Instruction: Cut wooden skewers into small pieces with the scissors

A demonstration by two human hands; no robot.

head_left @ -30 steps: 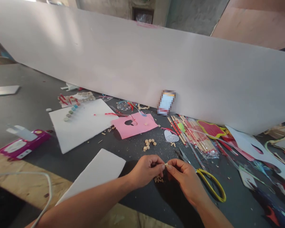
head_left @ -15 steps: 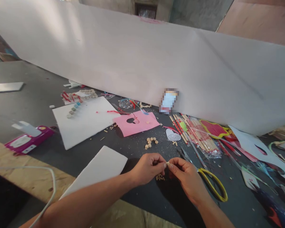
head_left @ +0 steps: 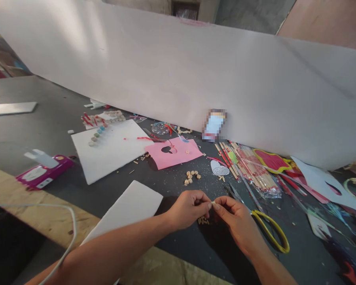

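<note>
My left hand [head_left: 187, 210] and my right hand [head_left: 236, 218] meet above the dark tabletop, thumbs and forefingers closed in a pinch. Between their fingertips is a small pale wooden piece [head_left: 213, 203], mostly covered by the fingers. Short cut stick pieces [head_left: 203, 221] lie just below my left hand. Beyond the hands sits a curved cluster of small pale wooden pieces [head_left: 191, 177]. Scissors with yellow handles [head_left: 273, 233] rest on the right, close to my right hand, their blades pointing away.
A white foam board [head_left: 127, 208] lies left of my hands. Farther back are a larger white board [head_left: 109, 150] with small paint pots, pink paper [head_left: 173, 152] and bundled sticks [head_left: 259, 170]. A phone [head_left: 214, 125] leans on the upright white panel [head_left: 154, 71]. A purple device [head_left: 44, 172] sits left.
The view has shifted slightly, so the scene sits a little farther right. Both hands keep their pinch on the small wooden piece.
</note>
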